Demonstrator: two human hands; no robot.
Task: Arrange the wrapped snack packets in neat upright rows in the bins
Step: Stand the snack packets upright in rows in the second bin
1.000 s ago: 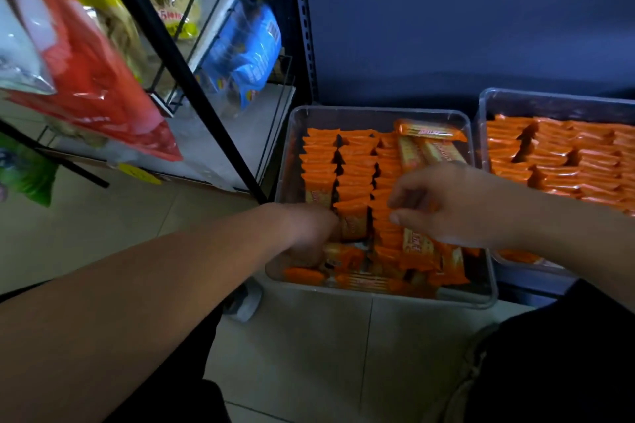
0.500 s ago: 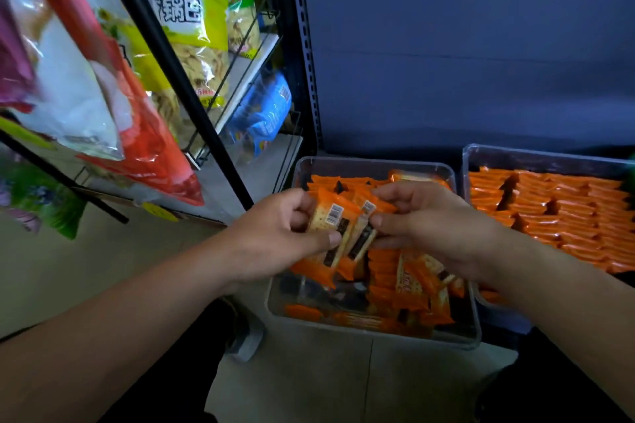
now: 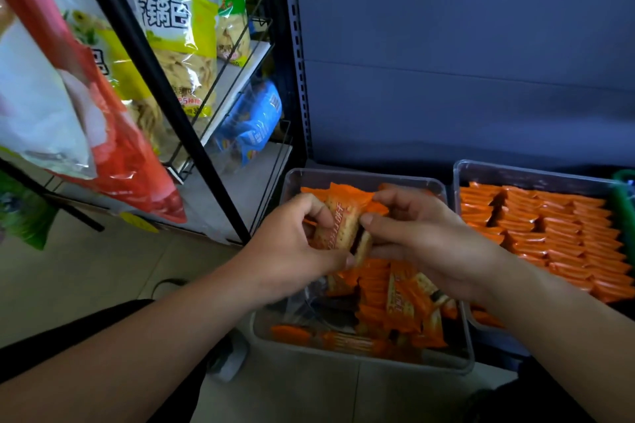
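The right bin (image 3: 515, 171) looks packed in upright rows, while over the left bin (image 3: 360, 178) the left hand (image 3: 292, 244) and right hand (image 3: 422, 244) together pinch a few snack packets (image 3: 338, 223), with loose packets (image 3: 405, 299) lying unsorted at its near end.

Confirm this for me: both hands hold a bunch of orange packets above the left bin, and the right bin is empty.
One thing is wrong. The right bin is not empty: the head view shows it filled with neat rows of orange packets. The rest holds: the left hand and right hand grip a bunch of packets above the left bin.
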